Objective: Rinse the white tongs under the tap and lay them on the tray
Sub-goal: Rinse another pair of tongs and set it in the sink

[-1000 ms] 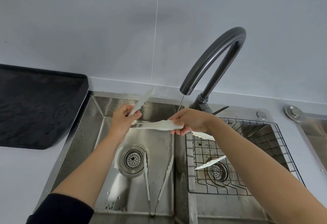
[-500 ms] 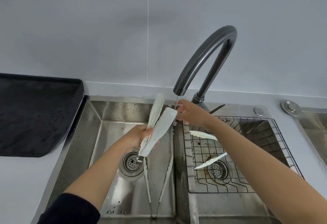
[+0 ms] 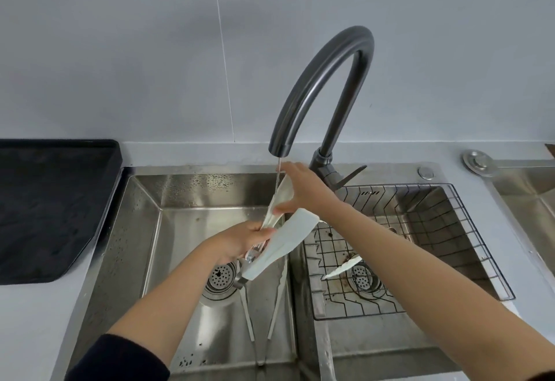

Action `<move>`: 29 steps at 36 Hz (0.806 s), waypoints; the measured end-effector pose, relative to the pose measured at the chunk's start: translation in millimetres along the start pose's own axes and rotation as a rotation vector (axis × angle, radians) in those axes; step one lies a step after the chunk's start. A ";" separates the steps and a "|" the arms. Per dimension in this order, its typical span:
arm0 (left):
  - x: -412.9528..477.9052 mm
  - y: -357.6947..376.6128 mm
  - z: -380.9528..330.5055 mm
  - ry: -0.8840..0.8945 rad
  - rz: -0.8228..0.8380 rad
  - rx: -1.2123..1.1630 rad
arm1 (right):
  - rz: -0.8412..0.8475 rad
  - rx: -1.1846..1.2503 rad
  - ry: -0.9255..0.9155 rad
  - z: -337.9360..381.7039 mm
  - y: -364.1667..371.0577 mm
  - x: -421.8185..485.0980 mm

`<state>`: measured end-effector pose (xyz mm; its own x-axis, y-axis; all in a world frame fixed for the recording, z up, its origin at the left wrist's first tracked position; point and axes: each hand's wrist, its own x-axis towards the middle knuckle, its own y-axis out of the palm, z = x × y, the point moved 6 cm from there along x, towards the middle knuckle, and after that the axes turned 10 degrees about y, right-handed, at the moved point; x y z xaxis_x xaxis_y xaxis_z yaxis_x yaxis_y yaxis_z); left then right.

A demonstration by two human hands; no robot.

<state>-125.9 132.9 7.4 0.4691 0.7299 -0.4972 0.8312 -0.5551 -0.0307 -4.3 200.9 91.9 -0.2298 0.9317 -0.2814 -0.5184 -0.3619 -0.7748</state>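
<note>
While half hidden by the gripping left hand [image 3: 240, 241] and right hand [image 3: 301, 189]; white tongs [image 3: 279, 248] under tap [image 3: 322, 80].

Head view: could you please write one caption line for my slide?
Both hands, left and right, hold white tongs under the tap's thin stream.

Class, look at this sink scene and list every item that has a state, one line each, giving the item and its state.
Tap: running, thin stream.
White tongs: held up over the left basin, arms spread, one arm under the stream.
Left hand: closed on the tongs near the hinge.
Right hand: gripping the upper arm.
Metal tongs: lying open in the left basin.
Black tray: on the counter, nothing on it.
Wire rack: seated in the right basin.
</note>
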 end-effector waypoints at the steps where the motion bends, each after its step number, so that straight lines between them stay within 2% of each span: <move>1: -0.9 -0.6 0.6 0.002 -0.011 -0.002 | -0.014 -0.019 0.015 -0.1 1.0 1.4; 5: -9.3 -4.1 2.3 -0.007 -0.043 0.057 | -0.050 0.008 0.090 -2.1 6.6 2.7; 10: -20.7 -11.1 0.2 -0.021 -0.053 0.083 | -0.005 -0.005 0.149 -2.8 12.2 7.0; 12: -24.9 -14.0 -1.5 -0.017 -0.052 0.063 | 0.058 -0.014 0.146 -1.1 12.5 7.8; 16: -28.8 -24.4 0.5 0.018 -0.078 0.111 | 0.278 0.135 0.175 0.4 15.0 -0.4; 19: -37.0 -32.4 6.4 -0.030 -0.035 0.040 | 0.402 0.231 0.193 -1.0 15.9 -6.0; 22: -45.6 -47.8 10.3 -0.064 -0.060 -0.095 | 0.473 0.329 0.219 -1.5 18.3 -10.3; 29: -67.5 -102.7 12.6 0.050 -0.137 -0.299 | 0.516 0.643 0.287 -9.3 22.5 -8.8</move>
<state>-246.7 135.6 33.2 0.3546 0.8128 -0.4622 0.9350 -0.3142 0.1648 -6.2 184.8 71.8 -0.3921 0.5873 -0.7081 -0.7911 -0.6081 -0.0663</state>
